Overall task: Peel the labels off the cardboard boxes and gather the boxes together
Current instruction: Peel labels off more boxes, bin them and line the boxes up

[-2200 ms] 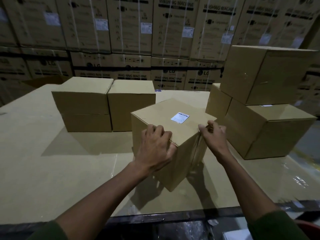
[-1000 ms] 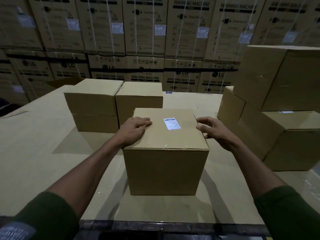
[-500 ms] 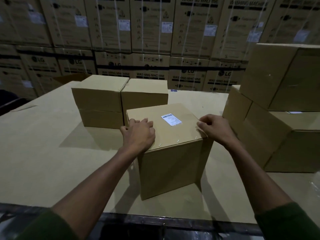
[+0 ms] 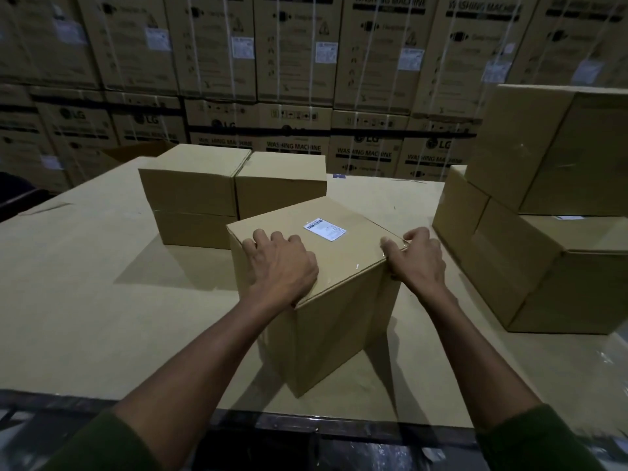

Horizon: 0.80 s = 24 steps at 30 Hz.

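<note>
A brown cardboard box (image 4: pixel 339 317) stands near the table's front edge, turned so one corner faces me. A white barcode label (image 4: pixel 324 228) is stuck flat on its top. My left hand (image 4: pixel 278 266) lies on the top's left part, fingers curled over the left edge. My right hand (image 4: pixel 416 256) grips the box's right top corner. Behind it, a group of plain boxes (image 4: pixel 234 192) stands together, the left ones stacked two high.
A stack of larger cardboard boxes (image 4: pixel 543 212) stands at the right, one showing a bit of white label (image 4: pixel 569 217). A wall of washing machine cartons (image 4: pixel 306 79) fills the background. The cardboard-covered table (image 4: pixel 74 300) ends at a dark front edge.
The box has been turned clockwise from square-on to corner-on. My left hand has slid towards its left near edge; my right hand stays on the right corner.
</note>
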Each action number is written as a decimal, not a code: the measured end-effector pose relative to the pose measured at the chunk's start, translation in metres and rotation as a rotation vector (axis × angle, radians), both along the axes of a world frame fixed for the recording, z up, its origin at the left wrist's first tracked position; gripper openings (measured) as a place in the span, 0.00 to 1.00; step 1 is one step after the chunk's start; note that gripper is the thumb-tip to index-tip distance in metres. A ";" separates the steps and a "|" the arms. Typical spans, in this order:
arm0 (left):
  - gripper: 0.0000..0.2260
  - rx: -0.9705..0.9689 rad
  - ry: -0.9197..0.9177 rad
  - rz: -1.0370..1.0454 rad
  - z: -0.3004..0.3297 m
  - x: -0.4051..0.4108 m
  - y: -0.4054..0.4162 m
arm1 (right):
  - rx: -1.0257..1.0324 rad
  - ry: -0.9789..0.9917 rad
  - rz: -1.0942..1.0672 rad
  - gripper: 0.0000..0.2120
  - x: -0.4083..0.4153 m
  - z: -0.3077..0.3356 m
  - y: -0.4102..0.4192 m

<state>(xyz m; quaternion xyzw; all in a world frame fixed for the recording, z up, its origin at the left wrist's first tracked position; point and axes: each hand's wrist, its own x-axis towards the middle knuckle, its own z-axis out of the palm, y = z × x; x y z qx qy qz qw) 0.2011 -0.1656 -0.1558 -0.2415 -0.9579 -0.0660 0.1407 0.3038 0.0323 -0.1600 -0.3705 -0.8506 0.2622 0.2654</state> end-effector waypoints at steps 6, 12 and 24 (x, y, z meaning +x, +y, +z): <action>0.19 0.055 0.026 -0.131 -0.001 -0.005 -0.007 | -0.100 0.088 0.064 0.24 -0.011 0.007 0.004; 0.19 0.090 0.101 -0.232 -0.007 0.003 -0.009 | -0.231 0.069 0.229 0.33 -0.024 0.000 -0.009; 0.21 0.067 0.161 -0.156 -0.004 0.018 0.008 | -0.142 -0.061 0.267 0.25 -0.046 0.018 -0.014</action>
